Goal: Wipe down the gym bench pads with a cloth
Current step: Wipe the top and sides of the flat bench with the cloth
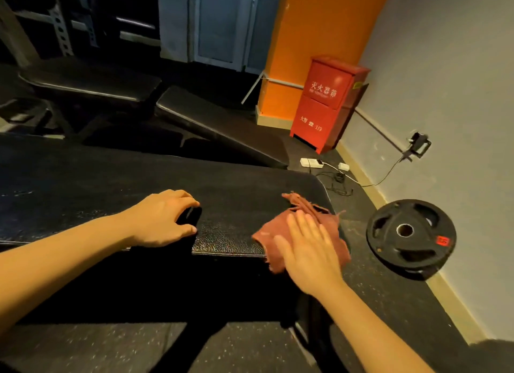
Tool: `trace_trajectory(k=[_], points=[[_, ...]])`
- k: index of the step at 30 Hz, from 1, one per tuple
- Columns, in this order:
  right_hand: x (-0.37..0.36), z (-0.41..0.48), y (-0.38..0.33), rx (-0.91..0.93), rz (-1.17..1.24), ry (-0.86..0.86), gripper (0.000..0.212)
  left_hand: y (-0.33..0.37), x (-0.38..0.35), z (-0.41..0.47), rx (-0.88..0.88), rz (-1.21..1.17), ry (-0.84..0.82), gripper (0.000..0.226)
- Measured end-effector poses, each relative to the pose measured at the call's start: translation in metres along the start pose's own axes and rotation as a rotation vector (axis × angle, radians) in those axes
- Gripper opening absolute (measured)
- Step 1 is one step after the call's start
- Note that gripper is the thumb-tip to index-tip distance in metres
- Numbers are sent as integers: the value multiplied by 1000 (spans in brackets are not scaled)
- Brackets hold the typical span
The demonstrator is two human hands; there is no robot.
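Dim, warm light; glare on the bench pad [228, 239]; wide-angle bending at edges.

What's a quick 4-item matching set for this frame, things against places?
Things:
1. cloth
2. weight plate
3. red fire extinguisher box
4. left hand

Places:
A. on the floor by the grey wall
B. resting on the bench pad, left of the cloth
C. standing against the orange pillar
D. under the flat right hand, at the pad's end

Pairs: 1-D, 2-A, 3-C, 4-B
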State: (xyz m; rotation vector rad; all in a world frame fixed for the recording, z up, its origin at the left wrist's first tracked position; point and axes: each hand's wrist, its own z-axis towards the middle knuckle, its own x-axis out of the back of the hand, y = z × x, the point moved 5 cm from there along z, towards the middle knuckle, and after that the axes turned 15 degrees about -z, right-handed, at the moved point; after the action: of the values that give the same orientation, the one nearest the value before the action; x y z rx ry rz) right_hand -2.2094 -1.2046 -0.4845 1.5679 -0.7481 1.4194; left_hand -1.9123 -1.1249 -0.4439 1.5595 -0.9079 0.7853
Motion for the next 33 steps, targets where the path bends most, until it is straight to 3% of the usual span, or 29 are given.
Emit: trace_trajectory(k=[2,5,7,10,14,16,19,21,23,26,30,33], points=[[-6,2,36,-208,40,-66,71,2,1,-3,1,23,0,63],[-3,2,10,-338,42,16,66,6,2,-8,0,32,21,61],[4,-1,-36,-267,49,105,75,8,5,-12,10,26,36,59],[17,-9,-107,-71,96,208,68,10,7,-21,46,15,53,57],[36,-31,-182,236,179,228,65,3,16,-35,155,-61,78,57],[49,-38,-185,333,357,220,57,-4,25,-47,208,-134,82,57],[65,-31,-166,328,910,23,44,-15,39,-69,206,-343,109,51],[78,-25,-149,109,1462,-200,39,-16,46,-85,169,-481,126,50],[88,-26,-142,2,1802,-456,39,-9,50,-99,108,-597,136,50],[113,-37,-137,53,1999,-649,54,11,52,-114,34,-697,133,52],[134,-50,-137,135,2069,-705,59,28,56,-132,51,-719,146,21],[133,-48,-132,194,1993,-735,54,29,73,-145,21,-728,216,33]])
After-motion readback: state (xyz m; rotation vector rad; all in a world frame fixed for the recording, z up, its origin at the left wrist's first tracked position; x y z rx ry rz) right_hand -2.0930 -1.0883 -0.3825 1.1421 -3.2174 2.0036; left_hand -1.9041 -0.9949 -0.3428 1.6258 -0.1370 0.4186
